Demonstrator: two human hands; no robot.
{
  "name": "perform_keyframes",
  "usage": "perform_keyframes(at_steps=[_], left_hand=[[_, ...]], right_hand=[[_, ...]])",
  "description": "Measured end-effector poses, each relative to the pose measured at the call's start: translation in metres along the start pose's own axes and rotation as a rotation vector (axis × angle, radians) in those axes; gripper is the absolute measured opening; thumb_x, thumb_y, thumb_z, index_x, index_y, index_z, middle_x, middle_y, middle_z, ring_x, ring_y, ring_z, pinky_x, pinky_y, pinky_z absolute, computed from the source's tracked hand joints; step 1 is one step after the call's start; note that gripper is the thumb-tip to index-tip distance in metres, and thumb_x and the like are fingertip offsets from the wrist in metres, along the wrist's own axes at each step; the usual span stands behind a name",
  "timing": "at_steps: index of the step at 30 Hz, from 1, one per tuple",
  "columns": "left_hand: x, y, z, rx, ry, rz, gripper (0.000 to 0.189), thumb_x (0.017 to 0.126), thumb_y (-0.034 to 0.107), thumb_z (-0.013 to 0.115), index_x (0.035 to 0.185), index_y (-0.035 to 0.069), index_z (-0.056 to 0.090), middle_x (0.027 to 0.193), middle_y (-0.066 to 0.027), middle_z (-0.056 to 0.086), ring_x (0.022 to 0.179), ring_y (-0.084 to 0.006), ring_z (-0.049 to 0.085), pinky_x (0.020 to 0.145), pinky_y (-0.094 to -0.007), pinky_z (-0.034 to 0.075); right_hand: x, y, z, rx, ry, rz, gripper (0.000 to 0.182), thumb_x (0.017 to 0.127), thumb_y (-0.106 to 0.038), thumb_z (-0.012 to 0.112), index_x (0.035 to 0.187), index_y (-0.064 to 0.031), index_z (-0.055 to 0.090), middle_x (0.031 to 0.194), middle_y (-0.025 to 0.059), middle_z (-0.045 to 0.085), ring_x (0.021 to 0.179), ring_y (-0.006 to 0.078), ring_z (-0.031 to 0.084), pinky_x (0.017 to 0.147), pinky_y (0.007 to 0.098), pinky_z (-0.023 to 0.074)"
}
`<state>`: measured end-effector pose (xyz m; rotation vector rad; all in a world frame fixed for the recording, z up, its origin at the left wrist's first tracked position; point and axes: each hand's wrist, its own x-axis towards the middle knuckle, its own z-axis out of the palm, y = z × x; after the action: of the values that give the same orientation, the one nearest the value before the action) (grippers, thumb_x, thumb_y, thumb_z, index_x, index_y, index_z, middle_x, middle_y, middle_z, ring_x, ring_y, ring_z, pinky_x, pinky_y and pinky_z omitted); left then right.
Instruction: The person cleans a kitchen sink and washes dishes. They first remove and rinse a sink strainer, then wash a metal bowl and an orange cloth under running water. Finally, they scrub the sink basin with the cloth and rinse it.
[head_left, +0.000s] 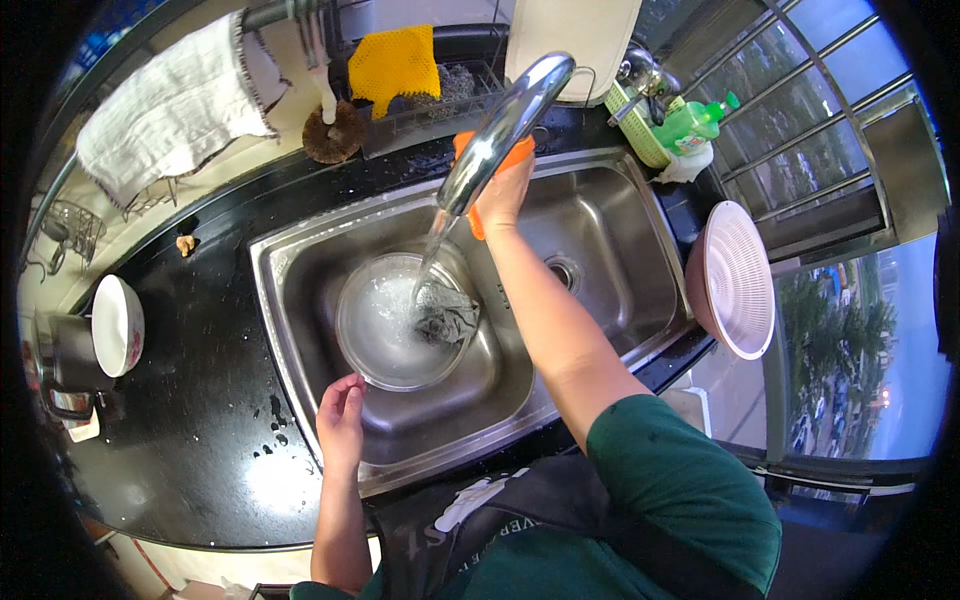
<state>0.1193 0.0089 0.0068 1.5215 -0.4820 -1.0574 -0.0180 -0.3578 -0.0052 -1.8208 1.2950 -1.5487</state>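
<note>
My right hand (501, 196) reaches behind the chrome faucet (506, 135) and grips an orange object (517, 155), partly covered by the spout, so its kind cannot be told. Water runs from the faucet into a clear round bowl (375, 356) in the left basin of the steel sink (480, 442). A grey, crumpled cloth-like item (448, 315) lies in the water at the bowl's right side. My left hand (341, 424) is at the bowl's lower-left rim, fingers loosely curled and holding nothing visible; whether the fingertips touch the rim is unclear.
A pink-and-white colander (739, 281) leans at the sink's right. Behind it stand a green pump bottle (690, 124) and a utensil basket (637, 127). A white bowl (118, 326) sits on the black counter (195, 390). Along the back are a brown round brush (334, 142) and yellow mesh cloth (394, 67).
</note>
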Motion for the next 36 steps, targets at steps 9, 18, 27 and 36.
perform_keyframes(at_steps=[9,18,27,36], left_hand=[[0.013,0.001,0.009,0.106,-0.023,0.002,0.019,0.091,0.007,0.050,0.107,-0.002,0.055,0.100,-0.0077,0.060,0.094,-0.0138,0.055,0.089,-0.0264,0.041],[0.005,0.004,0.027,0.098,-0.097,0.026,0.021,0.091,0.010,0.050,0.108,-0.002,0.054,0.102,-0.0084,0.059,0.096,-0.0161,0.056,0.088,-0.0271,0.042],[-0.003,-0.012,0.015,0.189,-0.113,-0.037,0.022,0.090,0.013,0.052,0.106,-0.002,0.056,0.100,-0.0067,0.061,0.092,-0.0119,0.056,0.085,-0.0240,0.042],[0.021,-0.060,0.005,0.263,-0.066,-0.148,0.035,0.087,0.017,0.056,0.116,-0.001,0.051,0.103,-0.0073,0.059,0.092,-0.0134,0.056,0.084,-0.0241,0.042]], right_hand=[[-0.055,-0.001,0.017,-0.272,0.153,0.002,0.082,0.073,-0.017,0.067,0.134,0.0043,0.016,0.134,0.0251,0.026,0.122,0.0408,0.029,0.104,0.0462,0.0237],[-0.084,0.002,-0.041,-0.800,-0.303,0.090,0.018,0.077,-0.012,0.050,0.092,-0.0032,0.056,0.094,0.0091,0.053,0.092,0.0276,0.050,0.081,0.0397,0.0410],[-0.145,-0.030,-0.082,-0.532,-0.642,-0.179,0.023,0.073,-0.008,0.058,0.096,-0.0054,0.057,0.104,0.0121,0.050,0.096,0.0329,0.050,0.080,0.0434,0.0427],[-0.212,-0.031,-0.023,-0.633,-1.211,-0.227,0.029,0.078,-0.021,0.057,0.105,-0.0106,0.057,0.122,0.0095,0.046,0.115,0.0288,0.041,0.096,0.0409,0.0324]])
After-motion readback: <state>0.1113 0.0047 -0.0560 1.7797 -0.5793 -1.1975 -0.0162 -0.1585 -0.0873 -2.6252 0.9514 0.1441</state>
